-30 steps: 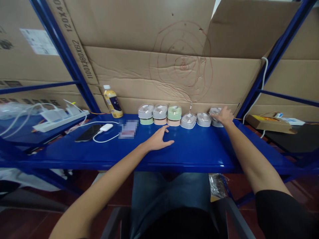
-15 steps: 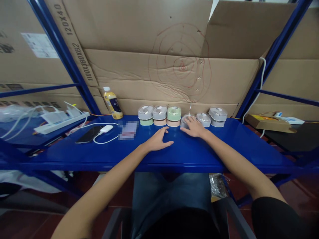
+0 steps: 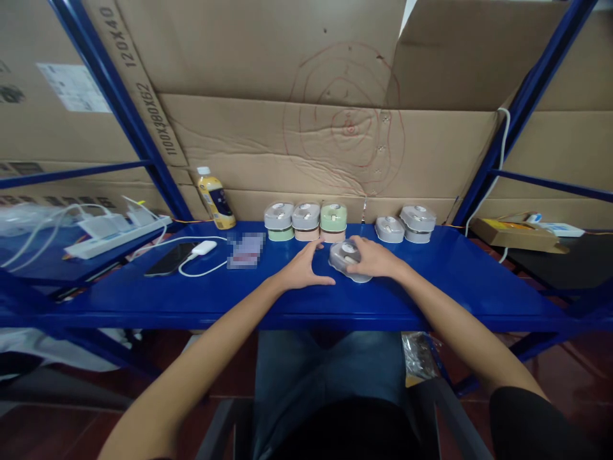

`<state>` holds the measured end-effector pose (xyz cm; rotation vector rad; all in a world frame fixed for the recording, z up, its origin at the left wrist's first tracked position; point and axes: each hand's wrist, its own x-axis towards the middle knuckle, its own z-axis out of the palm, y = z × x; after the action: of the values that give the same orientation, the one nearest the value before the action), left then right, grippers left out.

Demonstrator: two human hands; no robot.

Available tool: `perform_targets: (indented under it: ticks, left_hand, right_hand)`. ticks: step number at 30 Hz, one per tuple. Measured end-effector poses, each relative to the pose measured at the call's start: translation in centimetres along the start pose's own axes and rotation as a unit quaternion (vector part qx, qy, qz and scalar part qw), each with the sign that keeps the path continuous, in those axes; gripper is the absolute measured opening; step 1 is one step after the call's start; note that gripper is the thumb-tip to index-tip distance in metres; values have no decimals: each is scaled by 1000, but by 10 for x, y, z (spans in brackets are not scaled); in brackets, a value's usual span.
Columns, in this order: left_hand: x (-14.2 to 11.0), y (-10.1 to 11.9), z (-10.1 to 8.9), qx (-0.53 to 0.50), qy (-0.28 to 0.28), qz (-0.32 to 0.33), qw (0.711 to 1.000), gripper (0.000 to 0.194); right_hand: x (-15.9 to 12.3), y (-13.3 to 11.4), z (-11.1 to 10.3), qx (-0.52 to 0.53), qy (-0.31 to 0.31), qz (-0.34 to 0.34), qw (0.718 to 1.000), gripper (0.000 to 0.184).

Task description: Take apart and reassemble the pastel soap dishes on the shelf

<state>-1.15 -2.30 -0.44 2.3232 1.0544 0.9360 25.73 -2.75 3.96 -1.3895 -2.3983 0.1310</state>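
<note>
My right hand (image 3: pixel 371 257) is closed over a grey lidded container (image 3: pixel 343 254), which is slightly tilted near the middle of the blue table; its right part is hidden by my fingers. Just left of it, my left hand (image 3: pixel 304 267) is open, thumb and fingers apart, holding nothing. Behind my hands stand stacked pairs of similar containers: a grey one on green (image 3: pixel 279 217), a grey one on pink (image 3: pixel 306 217) and a green one on pink (image 3: pixel 334 217). Farther right sit a single grey container (image 3: pixel 389 229) and a grey stack (image 3: pixel 418 222).
On the left of the blue table (image 3: pixel 431 294) are a yellow drink bottle (image 3: pixel 215 199), a phone (image 3: pixel 171 259), a white charger (image 3: pixel 205 247) with cable and a blurred flat item (image 3: pixel 246 250). A power strip (image 3: pixel 119 236) lies beyond. Cardboard (image 3: pixel 239 140) forms the back.
My right hand has drawn the grey container out of the back row, toward me and to the left. A gap stands where it was. My left hand has barely moved.
</note>
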Motion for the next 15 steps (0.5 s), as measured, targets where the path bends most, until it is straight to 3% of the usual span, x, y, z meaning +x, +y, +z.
perform_targets:
  ticks: [3, 5, 9, 12, 15]
  left_hand:
    - [0, 3, -1, -30, -12, 24, 999, 132]
    - [-1, 7, -2, -45, -35, 37, 998, 130]
    - [-2, 13, -4, -31, -49, 36, 998, 114]
    - [-3, 15, -6, 27, -36, 45, 998, 100]
    - [-4, 15, -7, 71, -51, 63, 994, 72]
  right_hand:
    - [-5, -9, -6, 52, -48, -105, 992, 99]
    - [-8, -14, -9, 78, -50, -129, 987, 109]
    - [-7, -9, -13, 134, -33, -162, 977, 102]
    - [-7, 14, -22, 187, 8, -140, 972, 85]
    - [-8, 46, -31, 218, 49, -49, 974, 81]
